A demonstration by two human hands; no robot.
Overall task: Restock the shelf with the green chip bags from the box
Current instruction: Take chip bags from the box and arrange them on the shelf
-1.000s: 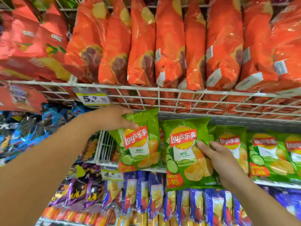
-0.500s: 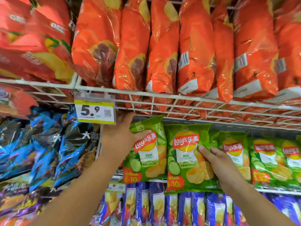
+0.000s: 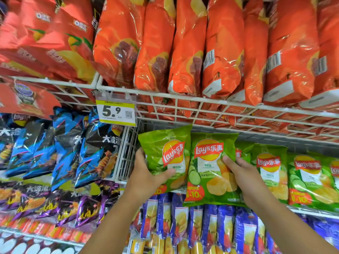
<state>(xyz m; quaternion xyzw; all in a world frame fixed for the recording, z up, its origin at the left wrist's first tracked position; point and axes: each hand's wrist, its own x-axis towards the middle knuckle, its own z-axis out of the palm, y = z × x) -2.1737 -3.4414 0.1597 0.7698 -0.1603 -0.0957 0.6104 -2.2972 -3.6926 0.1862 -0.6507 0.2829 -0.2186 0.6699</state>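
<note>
Wire shelf (image 3: 201, 102) of orange bags (image 3: 185, 52) sits higher in view than half a second ago, with the price tag (image 3: 116, 111) now further right. Both green bags stand at the shelf below: left bag (image 3: 165, 153), gripped by the left hand (image 3: 146, 176), has tilted more; right bag (image 3: 211, 167) stays pinched by the right hand (image 3: 240, 173).

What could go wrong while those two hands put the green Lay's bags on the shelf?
The left hand grips the left green Lay's bag tilted, with its lower corner past the shelf edge, so it might slide off when released. The right hand pinches the middle green Lay's bag, which hangs below the shelf edge; it may tip forward. Squeezing could crush chips.
</note>
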